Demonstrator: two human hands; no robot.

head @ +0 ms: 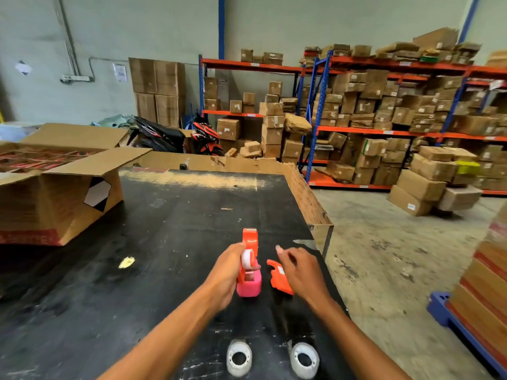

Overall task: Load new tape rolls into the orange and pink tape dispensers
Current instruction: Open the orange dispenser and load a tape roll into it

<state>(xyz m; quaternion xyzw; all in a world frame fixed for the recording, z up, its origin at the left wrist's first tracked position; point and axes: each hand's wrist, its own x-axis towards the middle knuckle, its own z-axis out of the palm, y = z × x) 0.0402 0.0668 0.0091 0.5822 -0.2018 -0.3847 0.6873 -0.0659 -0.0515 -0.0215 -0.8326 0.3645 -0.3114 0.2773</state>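
My left hand (226,272) grips the orange tape dispenser (250,242), held upright over the black table (137,270), with a white tape roll (247,258) seated in it. A pink tape dispenser (249,286) stands right behind and below it. To the right, my right hand (299,270) hovers with fingers spread over a loose orange cover piece (277,278) lying on the table; I cannot tell whether it touches it. Two white tape rolls lie near the front edge, one (239,358) at left and one (305,360) at right.
An open cardboard box (55,193) sits on the table's left side. A yellow scrap (126,262) lies left of my hands. The table's right edge (321,223) drops to the concrete floor. Shelves of cartons fill the background, and a blue pallet (452,319) stands at right.
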